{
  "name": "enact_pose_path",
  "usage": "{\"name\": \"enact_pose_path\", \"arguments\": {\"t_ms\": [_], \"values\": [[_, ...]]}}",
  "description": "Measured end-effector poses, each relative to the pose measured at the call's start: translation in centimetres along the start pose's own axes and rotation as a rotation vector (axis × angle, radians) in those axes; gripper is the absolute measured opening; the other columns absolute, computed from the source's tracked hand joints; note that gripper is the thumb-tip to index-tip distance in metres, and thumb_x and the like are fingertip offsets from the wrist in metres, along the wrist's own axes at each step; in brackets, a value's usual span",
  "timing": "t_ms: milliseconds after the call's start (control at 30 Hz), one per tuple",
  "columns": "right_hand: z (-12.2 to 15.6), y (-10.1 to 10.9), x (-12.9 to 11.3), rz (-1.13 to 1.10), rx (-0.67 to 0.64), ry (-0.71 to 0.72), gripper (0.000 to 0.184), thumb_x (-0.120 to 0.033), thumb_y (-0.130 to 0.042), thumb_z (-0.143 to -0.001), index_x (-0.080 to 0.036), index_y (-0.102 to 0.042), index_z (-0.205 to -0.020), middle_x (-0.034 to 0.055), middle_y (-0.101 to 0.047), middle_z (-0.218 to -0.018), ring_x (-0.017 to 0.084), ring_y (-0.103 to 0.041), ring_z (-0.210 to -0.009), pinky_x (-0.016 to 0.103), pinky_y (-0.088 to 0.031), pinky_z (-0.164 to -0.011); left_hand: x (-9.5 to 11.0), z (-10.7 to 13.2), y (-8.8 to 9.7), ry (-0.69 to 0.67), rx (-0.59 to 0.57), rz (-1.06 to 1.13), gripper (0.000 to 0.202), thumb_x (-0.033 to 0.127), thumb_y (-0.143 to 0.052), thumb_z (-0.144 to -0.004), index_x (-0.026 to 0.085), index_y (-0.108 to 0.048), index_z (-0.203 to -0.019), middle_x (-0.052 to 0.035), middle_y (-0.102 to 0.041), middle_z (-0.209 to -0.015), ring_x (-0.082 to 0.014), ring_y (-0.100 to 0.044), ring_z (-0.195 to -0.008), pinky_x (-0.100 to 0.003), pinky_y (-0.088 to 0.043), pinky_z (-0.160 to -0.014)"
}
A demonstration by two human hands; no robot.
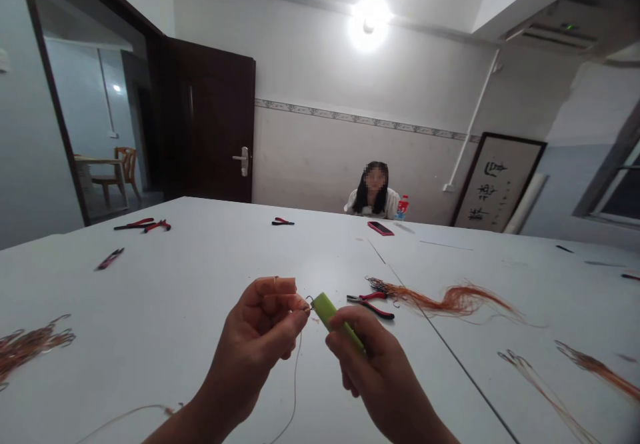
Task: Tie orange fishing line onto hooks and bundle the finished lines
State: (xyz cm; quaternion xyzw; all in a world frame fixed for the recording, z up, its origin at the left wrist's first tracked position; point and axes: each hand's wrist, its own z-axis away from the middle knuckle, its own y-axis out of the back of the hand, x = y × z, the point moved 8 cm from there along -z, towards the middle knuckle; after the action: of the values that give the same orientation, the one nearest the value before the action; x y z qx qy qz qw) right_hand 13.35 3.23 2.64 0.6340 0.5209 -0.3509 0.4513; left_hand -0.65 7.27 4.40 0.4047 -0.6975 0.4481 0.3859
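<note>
Lower centre: left hand [265, 337] pinches thin wire [296, 371], right hand [370, 371] grips green tool [330, 315]; best keep it taut at the tip.

Bright ceiling lamp [369, 23] far centre, blown-out glare; table [150, 311] evenly lit, soft shadows; wide-angle bending at edges; slight softness.

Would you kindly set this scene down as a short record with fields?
left hand: pinches a thin wire near its end
right hand: grips a green tool, tip at the pinched end
just beyond: red pliers beside loose copper strands
surface: white table
far end: seated person, phone, bottle
</note>
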Motion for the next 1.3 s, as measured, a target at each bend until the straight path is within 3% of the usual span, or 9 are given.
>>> {"name": "enact_pose_path", "arguments": {"t_ms": [133,267,433,567,633,733,900,1133,1300], "values": [[0.0,0.4,-0.5,0.081,0.038,0.025,0.033,-0.022,-0.06,-0.075,-0.028,-0.051,-0.107,-0.0012,-0.057,-0.083,0.015,-0.053,-0.07,0.03,-0.047,-0.065,0.1,0.0,0.0,-0.002,-0.005,-0.008,0.023,0.017,-0.07,-0.073,0.026,-0.058,-0.091,0.0059,-0.063,-0.072,-0.004,-0.047,-0.051,-0.011,-0.04,-0.043],[0.1,0.4,-0.2,0.081,0.082,0.029,0.048,-0.02,-0.062,-0.07,-0.027,-0.048,-0.115,0.0036,-0.061,-0.098,0.018,-0.058,-0.076,0.037,-0.05,-0.073,0.1,0.0,0.0,0.009,-0.014,-0.004,0.023,0.017,-0.071,-0.073,0.026,-0.058,-0.09,0.0058,-0.062,-0.071,-0.0042,-0.047,-0.051,-0.011,-0.04,-0.043],[0.4,0.9,-1.8,0.139,0.146,0.22,0.026,-0.019,-0.055,-0.08,-0.028,-0.058,-0.105,0.0005,-0.065,-0.091,0.014,-0.057,-0.066,0.028,-0.049,-0.061,0.1,0.0,0.0,0.004,-0.027,0.005,0.023,0.018,-0.071,-0.073,0.026,-0.059,-0.09,0.0055,-0.062,-0.072,-0.0039,-0.047,-0.051,-0.011,-0.039,-0.042],[0.5,1.1,-3.4,0.266,0.203,0.333,0.005,-0.019,-0.058,-0.079,-0.022,-0.061,-0.078,-0.001,-0.056,-0.071,0.013,-0.049,-0.063,0.026,-0.044,-0.058,0.1,0.0,0.0,0.0,-0.039,-0.004,0.023,0.018,-0.07,-0.074,0.026,-0.058,-0.091,0.0053,-0.061,-0.072,-0.0047,-0.046,-0.052,-0.012,-0.04,-0.043],[0.5,1.2,-3.4,0.218,0.211,0.315,0.007,-0.019,-0.053,-0.081,-0.021,-0.055,-0.075,-0.0003,-0.052,-0.073,0.014,-0.049,-0.067,0.027,-0.044,-0.06,0.1,0.1,-0.1,0.004,-0.045,-0.001,0.022,0.017,-0.07,-0.074,0.026,-0.058,-0.091,0.0049,-0.06,-0.072,-0.0049,-0.047,-0.052,-0.012,-0.04,-0.043],[0.4,0.9,-2.2,0.071,0.182,0.175,0.006,-0.021,-0.045,-0.085,-0.021,-0.049,-0.08,-0.0023,-0.048,-0.067,0.012,-0.043,-0.057,0.024,-0.04,-0.051,-0.1,0.3,-0.4,0.018,-0.058,-0.009,0.022,0.016,-0.07,-0.074,0.026,-0.059,-0.09,0.0046,-0.06,-0.073,-0.0046,-0.046,-0.051,-0.012,-0.04,-0.042],[0.8,0.5,-1.7,-0.008,0.164,0.126,0.016,-0.024,-0.056,-0.079,-0.019,-0.057,-0.094,0.0011,-0.057,-0.077,0.01,-0.046,-0.054,0.024,-0.042,-0.05,-0.5,0.8,-1.4,0.038,-0.115,-0.038,0.02,0.017,-0.07,-0.073,0.025,-0.059,-0.086,0.0043,-0.059,-0.071,-0.0055,-0.045,-0.051,-0.013,-0.04,-0.041],[1.0,0.5,-3.3,0.073,0.203,0.308,0.006,-0.021,-0.059,-0.08,-0.021,-0.062,-0.085,-0.0007,-0.063,-0.072,0.011,-0.053,-0.058,0.024,-0.046,-0.054,0.0,1.1,-2.4,-0.026,-0.166,-0.06,0.019,0.013,-0.071,-0.068,0.023,-0.059,-0.079,0.0046,-0.058,-0.068,-0.0062,-0.046,-0.051,-0.013,-0.039,-0.04],[1.4,0.7,-4.7,0.04,0.236,0.479,0.014,-0.008,-0.054,-0.079,-0.021,-0.059,-0.081,0.0006,-0.062,-0.076,0.013,-0.059,-0.07,0.027,-0.05,-0.063,0.1,1.3,-2.4,-0.043,-0.162,-0.101,0.017,0.013,-0.067,-0.071,0.025,-0.059,-0.08,0.0041,-0.06,-0.069,-0.0066,-0.044,-0.051,-0.014,-0.038,-0.041]]}}
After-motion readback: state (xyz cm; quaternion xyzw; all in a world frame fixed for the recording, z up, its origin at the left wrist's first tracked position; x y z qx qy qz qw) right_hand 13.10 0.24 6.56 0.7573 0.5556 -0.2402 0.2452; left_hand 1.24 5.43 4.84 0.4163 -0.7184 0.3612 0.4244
